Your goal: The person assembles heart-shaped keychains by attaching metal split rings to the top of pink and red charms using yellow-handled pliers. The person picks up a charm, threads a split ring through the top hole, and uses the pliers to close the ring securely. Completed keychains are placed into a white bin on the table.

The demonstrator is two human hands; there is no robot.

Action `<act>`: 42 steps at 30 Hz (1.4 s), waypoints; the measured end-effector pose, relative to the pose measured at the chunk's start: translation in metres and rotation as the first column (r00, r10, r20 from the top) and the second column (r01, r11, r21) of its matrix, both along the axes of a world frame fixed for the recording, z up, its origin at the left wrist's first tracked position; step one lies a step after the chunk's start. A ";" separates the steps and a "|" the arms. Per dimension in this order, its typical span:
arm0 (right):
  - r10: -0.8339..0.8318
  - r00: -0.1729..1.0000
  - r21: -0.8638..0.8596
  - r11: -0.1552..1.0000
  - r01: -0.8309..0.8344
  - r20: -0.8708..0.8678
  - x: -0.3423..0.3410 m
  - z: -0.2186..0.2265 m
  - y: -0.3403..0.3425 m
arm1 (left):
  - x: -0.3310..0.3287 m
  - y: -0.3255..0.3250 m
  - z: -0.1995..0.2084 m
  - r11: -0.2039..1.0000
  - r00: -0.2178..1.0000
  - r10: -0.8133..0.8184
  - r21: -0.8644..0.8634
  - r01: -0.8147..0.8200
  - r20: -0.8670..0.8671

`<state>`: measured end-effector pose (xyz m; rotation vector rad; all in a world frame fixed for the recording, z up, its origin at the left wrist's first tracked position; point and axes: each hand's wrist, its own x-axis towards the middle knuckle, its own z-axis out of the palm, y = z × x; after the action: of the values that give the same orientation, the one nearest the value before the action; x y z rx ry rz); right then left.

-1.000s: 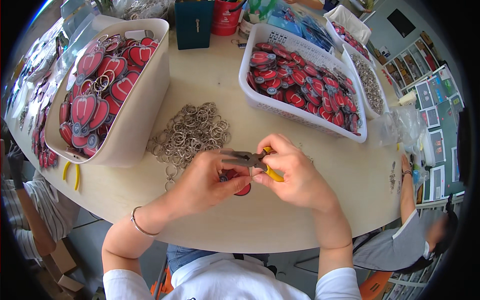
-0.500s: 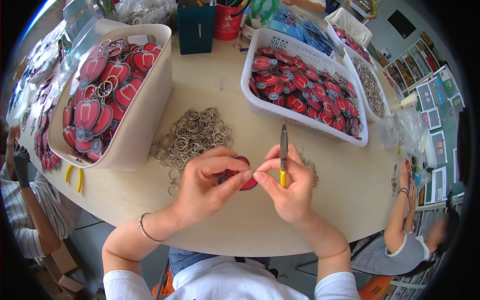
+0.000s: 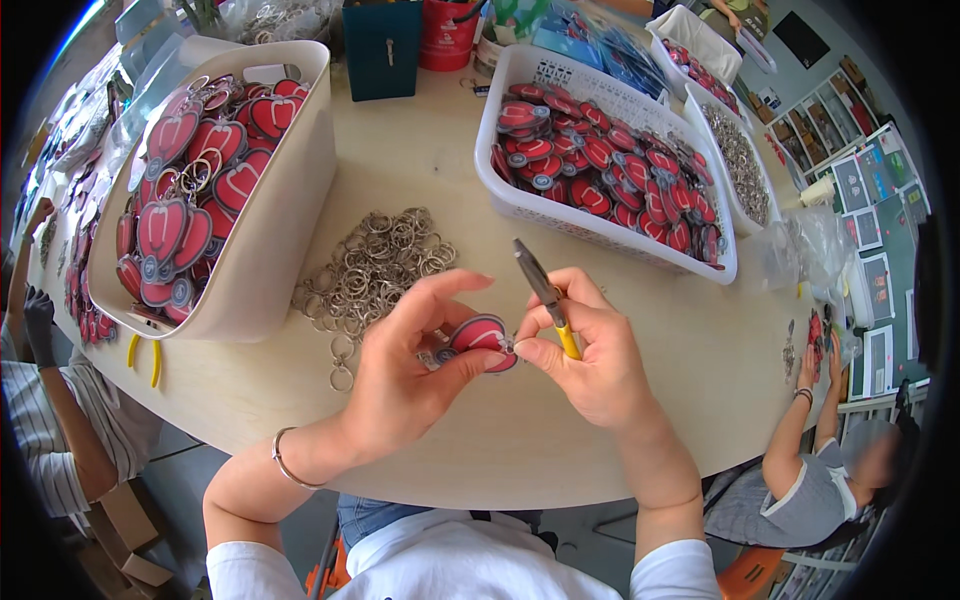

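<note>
Between thumb and fingers, my left hand (image 3: pixel 400 355) grips a red keychain tag (image 3: pixel 480 333) with a grey border. My right hand (image 3: pixel 600 365) has pliers (image 3: pixel 534 270) with yellow handles tucked among its fingers, jaws pointing up and left. Its thumb and index finger meet at the tag's right edge, by a small metal piece (image 3: pixel 508 346) too tiny to make out fully. Just beyond my left hand lies a loose pile of metal split rings (image 3: pixel 375 270).
A cream bin (image 3: pixel 300 200) of red tags with rings stands at left, yellow-handled pliers (image 3: pixel 145 360) beside it. At the far right are a white basket (image 3: pixel 600 235) of red tags and a tray of metal parts (image 3: pixel 740 160). Co-workers sit at both sides.
The tag has turned and shows more of its red face. My left fingers have lifted, and the pliers in my right hand have tilted to the left.
</note>
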<state>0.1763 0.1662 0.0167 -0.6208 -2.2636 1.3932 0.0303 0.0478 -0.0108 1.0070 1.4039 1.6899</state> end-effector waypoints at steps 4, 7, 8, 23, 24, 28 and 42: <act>0.010 0.999 0.056 0.998 -0.012 0.032 0.000 0.000 0.002 | 0.000 0.001 -0.001 1.000 0.997 -0.009 -0.023 0.008 -0.074; 0.025 0.998 0.045 0.999 -0.027 0.050 0.001 0.002 0.005 | -0.003 0.000 -0.003 0.996 0.992 -0.080 -0.049 0.076 -0.095; 0.034 0.998 0.033 0.999 -0.036 0.055 0.001 0.002 0.005 | -0.004 -0.001 -0.003 0.995 0.989 -0.093 -0.050 0.087 -0.113; -0.091 0.995 0.447 0.889 0.098 -0.037 -0.002 -0.002 -0.018 | -0.008 0.003 -0.010 0.937 0.580 0.267 0.348 0.030 -0.770; -0.103 0.993 0.457 0.882 0.118 -0.057 -0.002 -0.004 -0.019 | -0.007 0.004 -0.010 0.934 0.580 0.280 0.357 0.021 -0.765; -0.153 0.978 0.407 0.892 0.197 -0.139 -0.004 -0.010 -0.026 | -0.006 0.004 -0.011 0.924 0.591 0.310 0.382 -0.003 -0.745; -0.121 0.982 0.372 0.926 0.059 0.148 0.002 -0.049 0.001 | -0.043 -0.007 0.018 0.869 0.763 0.465 0.396 -0.297 -0.449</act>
<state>0.1780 0.1674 -0.0322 -0.7258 -2.5040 0.8655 -0.0124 0.0408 0.0068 1.5343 1.8455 2.0743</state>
